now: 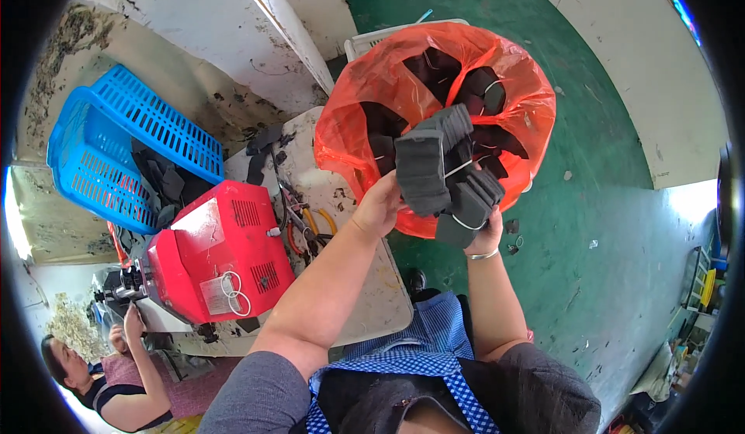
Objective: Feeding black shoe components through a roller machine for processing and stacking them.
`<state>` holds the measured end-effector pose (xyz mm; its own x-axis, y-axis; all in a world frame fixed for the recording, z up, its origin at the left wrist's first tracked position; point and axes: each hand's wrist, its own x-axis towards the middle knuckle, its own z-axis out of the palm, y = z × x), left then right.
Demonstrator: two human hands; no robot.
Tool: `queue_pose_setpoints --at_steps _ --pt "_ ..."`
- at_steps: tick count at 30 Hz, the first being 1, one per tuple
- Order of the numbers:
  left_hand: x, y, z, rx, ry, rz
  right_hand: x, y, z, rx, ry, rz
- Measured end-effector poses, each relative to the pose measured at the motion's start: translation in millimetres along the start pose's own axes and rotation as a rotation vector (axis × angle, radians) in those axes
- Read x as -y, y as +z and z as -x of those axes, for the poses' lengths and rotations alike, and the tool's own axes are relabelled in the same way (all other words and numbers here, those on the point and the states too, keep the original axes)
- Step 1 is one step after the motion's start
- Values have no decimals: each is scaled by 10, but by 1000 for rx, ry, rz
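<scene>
My left hand [379, 207] is closed on a bundle of dark grey flat pieces [421, 172], stacked and bound by a pale band. My right hand [487, 236] grips a second dark grey bundle [472, 201], also with a white band around it. Both bundles are close together over a large red plastic bag [341, 127]. Inside the bag lie several similar dark bundles, such as a banded one [483, 91] at the far side. My fingertips are partly hidden behind the pieces.
On the white table [372, 298] at left stand a red machine [225, 240] and some orange-handled pliers [322, 221]. A blue basket [155, 124] with dark pieces is beyond. Another person [128, 380] works at lower left. Green floor [605, 224] spreads to the right.
</scene>
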<state>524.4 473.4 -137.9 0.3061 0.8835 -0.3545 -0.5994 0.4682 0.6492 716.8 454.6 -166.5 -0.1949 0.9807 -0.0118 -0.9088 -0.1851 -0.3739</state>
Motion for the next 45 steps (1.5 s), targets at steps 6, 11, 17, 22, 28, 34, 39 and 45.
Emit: queue_pose_setpoints --at_steps 6,11,17,22,28,34,39,45 --pt "-329 356 107 392 230 128 401 599 -117 256 -61 202" --pt "-455 527 474 334 225 145 358 930 99 210 -27 129" --pt "-492 449 2057 217 379 40 -90 1533 885 229 337 26" --pt "-210 164 3746 -195 393 179 -900 1668 1563 188 898 131" --pt "144 -639 5314 -683 460 446 -2638 2119 2360 322 1296 133" --pt "-312 -1790 6304 -975 331 395 -4251 2527 2957 119 1499 -207" --pt "-820 -2975 6703 -1022 265 235 -5395 2579 3001 -5 1327 -178" --pt "-764 -3737 6912 -800 517 491 -5869 2450 2840 -119 1148 120"
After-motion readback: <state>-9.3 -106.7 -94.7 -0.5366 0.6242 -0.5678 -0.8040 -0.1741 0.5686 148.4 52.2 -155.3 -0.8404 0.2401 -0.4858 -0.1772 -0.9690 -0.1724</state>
